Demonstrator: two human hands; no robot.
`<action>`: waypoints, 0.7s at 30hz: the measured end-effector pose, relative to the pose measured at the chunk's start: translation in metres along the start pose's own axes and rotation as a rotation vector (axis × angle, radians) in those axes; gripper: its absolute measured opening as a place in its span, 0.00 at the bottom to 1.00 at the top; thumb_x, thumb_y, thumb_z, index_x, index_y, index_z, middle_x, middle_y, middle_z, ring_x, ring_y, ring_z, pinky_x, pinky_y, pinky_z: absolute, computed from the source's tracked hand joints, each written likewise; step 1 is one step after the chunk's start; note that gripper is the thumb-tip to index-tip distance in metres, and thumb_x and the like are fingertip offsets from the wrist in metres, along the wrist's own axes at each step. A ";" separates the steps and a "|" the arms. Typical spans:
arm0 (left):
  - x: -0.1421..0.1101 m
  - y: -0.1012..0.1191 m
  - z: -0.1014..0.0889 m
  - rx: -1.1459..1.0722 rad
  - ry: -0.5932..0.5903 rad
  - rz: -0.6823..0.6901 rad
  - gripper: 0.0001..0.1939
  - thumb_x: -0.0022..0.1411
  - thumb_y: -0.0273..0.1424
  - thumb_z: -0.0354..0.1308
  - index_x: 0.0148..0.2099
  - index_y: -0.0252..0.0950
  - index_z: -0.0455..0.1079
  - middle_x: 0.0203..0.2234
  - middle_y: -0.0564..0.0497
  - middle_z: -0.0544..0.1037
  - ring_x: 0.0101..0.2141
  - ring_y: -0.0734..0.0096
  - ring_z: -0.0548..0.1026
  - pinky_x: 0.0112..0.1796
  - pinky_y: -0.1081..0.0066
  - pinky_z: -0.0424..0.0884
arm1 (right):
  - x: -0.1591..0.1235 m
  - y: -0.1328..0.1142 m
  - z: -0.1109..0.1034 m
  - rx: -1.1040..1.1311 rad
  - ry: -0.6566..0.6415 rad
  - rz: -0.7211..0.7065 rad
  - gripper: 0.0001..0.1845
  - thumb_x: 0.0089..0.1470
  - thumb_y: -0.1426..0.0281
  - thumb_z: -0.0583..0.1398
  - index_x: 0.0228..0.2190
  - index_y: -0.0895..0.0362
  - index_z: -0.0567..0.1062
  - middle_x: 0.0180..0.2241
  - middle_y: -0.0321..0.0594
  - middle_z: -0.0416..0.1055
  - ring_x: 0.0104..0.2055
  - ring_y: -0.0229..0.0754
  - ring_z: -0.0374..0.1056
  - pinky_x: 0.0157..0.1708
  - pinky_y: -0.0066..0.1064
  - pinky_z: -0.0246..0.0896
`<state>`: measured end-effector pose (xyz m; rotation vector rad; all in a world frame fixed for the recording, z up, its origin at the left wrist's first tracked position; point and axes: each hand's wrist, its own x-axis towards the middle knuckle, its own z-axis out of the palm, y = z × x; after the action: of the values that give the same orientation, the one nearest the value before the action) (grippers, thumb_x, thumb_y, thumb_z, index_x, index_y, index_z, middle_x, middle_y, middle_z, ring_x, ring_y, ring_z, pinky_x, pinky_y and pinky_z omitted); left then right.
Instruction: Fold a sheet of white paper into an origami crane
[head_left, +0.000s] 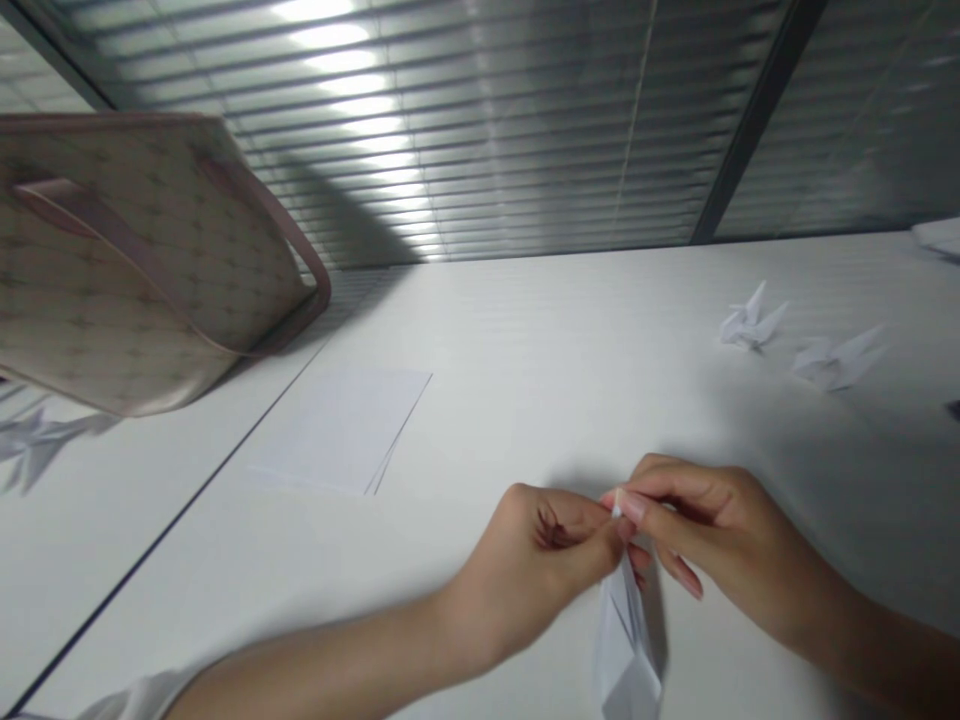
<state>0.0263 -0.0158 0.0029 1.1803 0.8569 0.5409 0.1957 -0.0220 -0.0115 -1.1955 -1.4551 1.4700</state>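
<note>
A long, narrow piece of folded white paper hangs toward me from both hands, its lower part widening into several folded flaps. My left hand pinches it near the top between thumb and forefinger. Right beside it, my right hand grips the small pointed tip with thumb and index finger, the other fingers curled below. The two hands touch or nearly touch at that tip, and the fingers hide part of the folds there.
Two folded paper cranes stand at the back right. A small stack of white paper sheets lies left of my hands. A patterned handbag stands at the left, with more folded paper before it. Window blinds rise behind the white table.
</note>
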 end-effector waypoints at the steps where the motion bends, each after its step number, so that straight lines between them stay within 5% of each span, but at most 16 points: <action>1: 0.000 0.001 0.000 -0.011 -0.007 0.000 0.16 0.61 0.38 0.56 0.32 0.30 0.78 0.26 0.49 0.77 0.29 0.73 0.70 0.33 0.75 0.65 | 0.000 -0.001 -0.001 -0.008 -0.002 -0.004 0.15 0.55 0.62 0.59 0.22 0.57 0.75 0.19 0.31 0.63 0.14 0.26 0.54 0.14 0.23 0.51; 14: -0.001 0.001 -0.004 -0.115 -0.072 -0.032 0.11 0.61 0.32 0.57 0.35 0.32 0.80 0.26 0.47 0.79 0.28 0.73 0.74 0.34 0.73 0.69 | 0.000 0.001 -0.004 0.020 -0.046 0.013 0.16 0.56 0.62 0.58 0.21 0.58 0.72 0.15 0.28 0.58 0.15 0.27 0.52 0.16 0.24 0.50; 21: -0.002 0.001 -0.005 -0.147 -0.044 -0.087 0.10 0.59 0.32 0.60 0.34 0.32 0.80 0.25 0.47 0.80 0.26 0.72 0.76 0.32 0.73 0.72 | -0.001 0.001 -0.007 0.023 -0.092 0.075 0.19 0.55 0.57 0.57 0.24 0.59 0.74 0.21 0.32 0.61 0.14 0.26 0.52 0.13 0.24 0.44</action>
<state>0.0213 -0.0146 0.0036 1.0133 0.8133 0.4963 0.2024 -0.0206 -0.0115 -1.1935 -1.4639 1.6074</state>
